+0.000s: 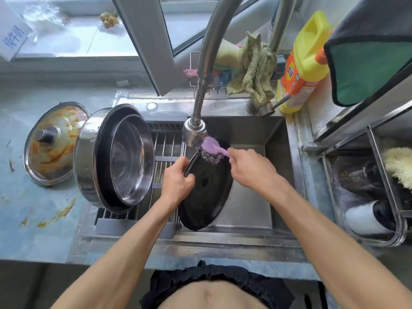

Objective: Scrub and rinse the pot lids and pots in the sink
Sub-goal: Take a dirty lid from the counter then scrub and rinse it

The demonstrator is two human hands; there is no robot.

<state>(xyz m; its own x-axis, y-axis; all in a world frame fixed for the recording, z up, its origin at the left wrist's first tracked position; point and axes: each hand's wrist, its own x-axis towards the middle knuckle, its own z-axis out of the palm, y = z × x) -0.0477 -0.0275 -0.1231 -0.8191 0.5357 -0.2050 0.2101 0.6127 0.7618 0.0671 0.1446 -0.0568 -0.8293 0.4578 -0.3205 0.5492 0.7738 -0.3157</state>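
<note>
Over the sink (276, 139) the left hand (177, 182) grasps the near-left rim of a dark round lid (207, 192), fingers curled over its edge, holding it tilted with its underside facing up. The right hand (249, 168) has its grip clenched around the purple handle of a scrubber (211, 151), whose steel-wool head presses on the lid's far edge, just under the tap head (194, 132). On the drying rack (165, 157) over the left part of the sink, a steel pot (116, 157) lies on its side with a smaller pan nested inside. On the bench (26, 210) to the left rests a second lid (53, 141), smeared orange. A yellow detergent bottle (305, 61) stands behind the sink.
</note>
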